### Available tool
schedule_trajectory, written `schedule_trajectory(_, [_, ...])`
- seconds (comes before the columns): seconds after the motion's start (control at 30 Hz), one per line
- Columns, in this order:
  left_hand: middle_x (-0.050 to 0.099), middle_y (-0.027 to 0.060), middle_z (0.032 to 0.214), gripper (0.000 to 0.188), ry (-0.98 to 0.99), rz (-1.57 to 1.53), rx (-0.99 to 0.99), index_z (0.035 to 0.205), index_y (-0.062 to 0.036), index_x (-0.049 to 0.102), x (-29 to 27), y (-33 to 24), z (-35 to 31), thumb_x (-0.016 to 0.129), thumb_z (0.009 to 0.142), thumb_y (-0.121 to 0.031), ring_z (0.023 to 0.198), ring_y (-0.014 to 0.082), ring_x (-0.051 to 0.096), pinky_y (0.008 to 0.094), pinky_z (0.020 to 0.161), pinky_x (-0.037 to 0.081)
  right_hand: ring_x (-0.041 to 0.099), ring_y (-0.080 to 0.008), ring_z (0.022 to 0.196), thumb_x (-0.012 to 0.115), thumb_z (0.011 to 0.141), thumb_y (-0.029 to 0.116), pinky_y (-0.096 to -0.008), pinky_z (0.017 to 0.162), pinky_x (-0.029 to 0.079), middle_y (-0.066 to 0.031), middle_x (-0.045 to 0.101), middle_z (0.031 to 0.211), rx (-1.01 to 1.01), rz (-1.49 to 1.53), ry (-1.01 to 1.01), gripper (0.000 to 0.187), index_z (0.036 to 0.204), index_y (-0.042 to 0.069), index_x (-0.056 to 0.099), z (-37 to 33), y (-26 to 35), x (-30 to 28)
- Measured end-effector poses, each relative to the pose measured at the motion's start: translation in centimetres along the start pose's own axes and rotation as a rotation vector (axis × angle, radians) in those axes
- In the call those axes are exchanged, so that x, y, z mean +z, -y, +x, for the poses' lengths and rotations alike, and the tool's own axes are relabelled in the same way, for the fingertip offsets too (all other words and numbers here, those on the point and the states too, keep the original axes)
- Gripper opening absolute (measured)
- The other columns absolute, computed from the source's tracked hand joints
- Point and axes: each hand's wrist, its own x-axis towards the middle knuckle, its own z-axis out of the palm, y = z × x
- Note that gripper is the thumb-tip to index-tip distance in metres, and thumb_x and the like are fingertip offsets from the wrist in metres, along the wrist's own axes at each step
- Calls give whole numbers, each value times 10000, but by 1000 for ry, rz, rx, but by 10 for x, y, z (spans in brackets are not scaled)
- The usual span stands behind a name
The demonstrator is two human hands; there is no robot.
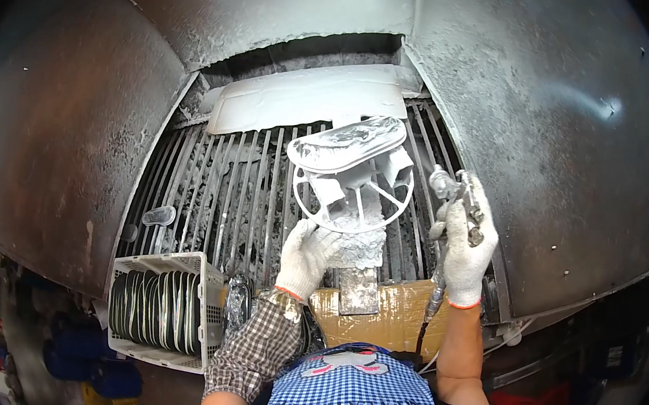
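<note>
My left hand point(306, 258), in a white knit glove, has its fingers bent at the near rim of a white spoked wheel point(359, 205). Two block-like supports stand on that wheel, and across them rests a long rounded piece point(350, 143) with white edges and a shiny, crinkled grey top. My right hand point(468, 239), gloved too, is closed around a spray gun point(445, 186) to the right of the wheel. The gun's head points up and left, and its hose hangs down beside my wrist. White powdery crust covers the wheel's post point(359, 246).
Metal bars point(242, 185) form a grate between coated metal walls. A white-coated panel point(312, 97) lies at the back. At left, a white plastic basket point(203, 301) holds several dark oval pieces; a small oval piece point(159, 216) lies behind it. Brown-taped cardboard point(388, 310) covers the near edge.
</note>
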Motion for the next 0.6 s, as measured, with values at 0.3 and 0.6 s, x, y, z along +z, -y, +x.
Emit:
schedule_trajectory(0.3, [623,229,1436,686,17,66,26,1517,39,507,4,-14,2,580,1064,-471,1246,363,638,503,1094,527,665,-112,923,635,1091,145,-282,847,579,-86,708,1117,194,302,315,609,1621,-41,399,-33,3,0])
schedule_trajectory(0.6, [707,199,1200,399,-199,91,59,1296,23,623,-18,-8,2,626,1053,-293,1076,338,696,469,942,592,674,-131,989,709,1060,347,-290,897,572,-71,668,1150,326,182,282,799,1663,-9,323,-59,-23,-47])
